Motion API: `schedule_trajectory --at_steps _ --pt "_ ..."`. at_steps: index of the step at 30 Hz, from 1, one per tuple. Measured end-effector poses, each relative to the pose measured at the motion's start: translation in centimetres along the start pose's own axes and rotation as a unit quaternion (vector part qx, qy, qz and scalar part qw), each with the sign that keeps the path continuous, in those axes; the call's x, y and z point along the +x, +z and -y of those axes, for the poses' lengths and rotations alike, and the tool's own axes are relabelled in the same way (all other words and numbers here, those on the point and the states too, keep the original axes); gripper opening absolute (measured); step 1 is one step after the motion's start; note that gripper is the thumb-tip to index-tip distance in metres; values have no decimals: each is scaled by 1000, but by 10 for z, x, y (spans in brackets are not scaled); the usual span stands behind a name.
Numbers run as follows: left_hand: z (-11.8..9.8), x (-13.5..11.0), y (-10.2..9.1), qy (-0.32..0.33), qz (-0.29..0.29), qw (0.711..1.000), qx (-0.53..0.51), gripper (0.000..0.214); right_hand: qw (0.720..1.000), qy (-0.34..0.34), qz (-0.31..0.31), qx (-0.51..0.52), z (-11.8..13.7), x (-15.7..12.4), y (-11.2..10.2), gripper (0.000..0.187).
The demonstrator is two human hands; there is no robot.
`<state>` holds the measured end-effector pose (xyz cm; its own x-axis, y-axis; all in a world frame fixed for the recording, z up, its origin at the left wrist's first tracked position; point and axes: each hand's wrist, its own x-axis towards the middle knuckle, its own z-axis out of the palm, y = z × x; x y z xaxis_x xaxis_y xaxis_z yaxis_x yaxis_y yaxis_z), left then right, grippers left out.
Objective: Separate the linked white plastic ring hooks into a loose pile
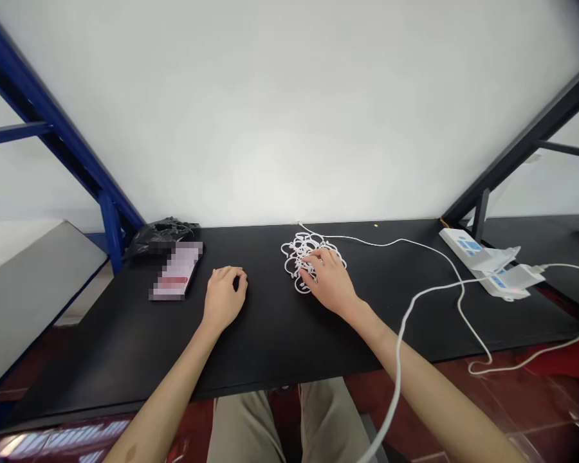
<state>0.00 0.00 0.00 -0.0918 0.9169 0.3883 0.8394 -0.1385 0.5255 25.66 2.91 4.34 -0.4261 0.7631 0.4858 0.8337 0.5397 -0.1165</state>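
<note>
1. A plain pale wall (289, 116) fills the upper half of the view.
2. A long black desk (270, 334) runs along the wall, and the person sits at its near edge.
3. A blue frame (53, 128) slants down to the desk's far left corner. A black brace (521, 148) slants down at the far right.
4. A long white lead (405, 243) runs from the back of the desk off to the right, and a second one (429, 292) drops over the near edge.
5. Two white boxes with blue labels (468, 247) lie near the brace on the right end of the desk.
6. A crumpled black bag (161, 231) sits at the back left. Just in front of it, touching or nearly so, lies a flat blurred item (176, 273).
7. The tangle of white cable (302, 251) lies at the back middle of the desk, between the bag and the boxes.
8. The right hand (330, 280) lies on the near right part of the tangle. Its grip is open, with the fingers spread over the loops, touching them but not closed round any.
9. The left hand (224, 296) rests on bare desk, well apart from the tangle and near the blurred item. Its grip is curled shut, and nothing shows in it.
</note>
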Motion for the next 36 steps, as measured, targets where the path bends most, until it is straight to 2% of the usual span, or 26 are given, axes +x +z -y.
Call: schedule_trajectory --at_steps 3,6,8,11,13,16,26,36 --pt "-1 0 0 4 2 1000 3 16 999 -10 24 20 9 12 3 32" --pt "-1 1 -1 9 5 1000 7 17 998 11 48 26 7 29 9 37" --pt "-2 1 -1 10 7 1000 10 17 996 59 66 14 -1 42 14 51" --pt "-2 2 -1 11 8 1000 16 17 981 127 146 9 -18 54 20 81" --pt "-1 2 0 10 10 1000 20 18 970 144 197 11 -25 57 23 90" --pt "-1 4 0 8 15 1000 26 17 961 146 235 10 -28 55 27 93" --pt "-14 9 2 18 57 988 145 11 958 146 247 0 -20 52 33 96" --pt "-18 9 2 19 60 985 158 14 957 125 262 -14 -18 46 26 97"
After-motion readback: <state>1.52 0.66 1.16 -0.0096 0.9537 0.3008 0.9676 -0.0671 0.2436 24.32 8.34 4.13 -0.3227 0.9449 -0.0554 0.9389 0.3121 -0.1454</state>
